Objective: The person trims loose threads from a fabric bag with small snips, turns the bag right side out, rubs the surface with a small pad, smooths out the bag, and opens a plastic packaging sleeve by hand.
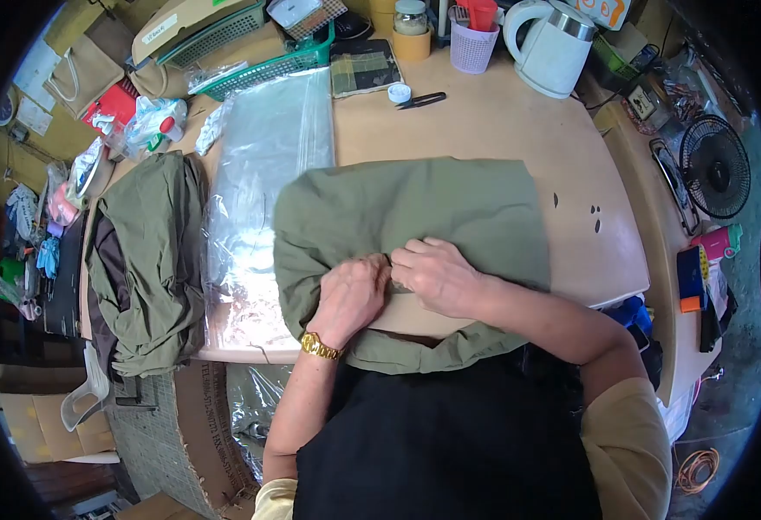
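An olive green garment (450, 195) lies across the table in front of me, part of it hanging toward my lap. Both hands meet near its middle, knuckles up. My left hand (354, 290), with a gold watch on the wrist, is closed on the cloth. Right beside it, my right hand (432, 276) has its fingers curled into the same fabric. The fingertips are hidden, so whether anything small sits between them cannot be seen. To the left, a clear plastic sheet or bag (268, 147) lies flat next to the garment.
Another olive garment (151, 251) drapes over the table's left edge. Along the back stand a white kettle (552, 48), a small basket (473, 45), a jar (411, 19) and a green basket (268, 74). Black thread snips (421, 100) lie near them. A fan (715, 166) stands right.
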`<state>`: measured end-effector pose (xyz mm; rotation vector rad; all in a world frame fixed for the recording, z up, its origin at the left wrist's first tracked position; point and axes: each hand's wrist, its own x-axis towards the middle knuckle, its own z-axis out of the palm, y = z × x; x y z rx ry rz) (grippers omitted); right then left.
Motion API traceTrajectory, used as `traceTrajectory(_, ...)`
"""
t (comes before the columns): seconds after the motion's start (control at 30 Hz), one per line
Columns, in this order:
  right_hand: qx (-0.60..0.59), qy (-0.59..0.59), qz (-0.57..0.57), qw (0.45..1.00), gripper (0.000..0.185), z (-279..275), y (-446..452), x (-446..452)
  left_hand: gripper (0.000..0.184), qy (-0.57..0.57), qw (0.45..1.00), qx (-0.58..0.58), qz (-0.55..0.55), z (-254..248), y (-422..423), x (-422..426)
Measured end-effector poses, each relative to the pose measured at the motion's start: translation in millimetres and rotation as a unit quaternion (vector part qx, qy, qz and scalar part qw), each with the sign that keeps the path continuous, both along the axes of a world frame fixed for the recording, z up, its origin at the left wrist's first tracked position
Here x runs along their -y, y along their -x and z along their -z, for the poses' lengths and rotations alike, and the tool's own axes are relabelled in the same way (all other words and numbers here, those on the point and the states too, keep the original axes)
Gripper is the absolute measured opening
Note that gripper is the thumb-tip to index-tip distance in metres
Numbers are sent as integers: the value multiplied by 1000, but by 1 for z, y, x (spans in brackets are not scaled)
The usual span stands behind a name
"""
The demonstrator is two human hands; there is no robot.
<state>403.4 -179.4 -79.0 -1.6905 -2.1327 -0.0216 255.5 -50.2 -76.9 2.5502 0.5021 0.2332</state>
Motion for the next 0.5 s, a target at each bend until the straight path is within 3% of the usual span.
traceTrajectory(0.07,-37,-24,17,999,5,7,1,1,18,-9,1000,20,-15,-1,2,-2)
traceTrajectory(0.13,-25,49,12,998,6,-3,-4,15,17,-1,999,28,-25,1,4,0)
traceTrajectory(0.3,27,61,23,997,6,-31,-44,39,13,-1,994,108,-13,-2,19,18)
traceTrajectory(0.37,-158,114,68,978,7,-62,-65,20,14,-7,994,77,83,-25,35,31)
traceTrajectory(0.4,-211,76,129,966,10,-69,-77,10,25,41,992,42,108,-35,42,27)
traceTrajectory(0.5,-408,26,259,875,18,-88,-111,-25,52,-116,969,211,-48,-69,32,1)
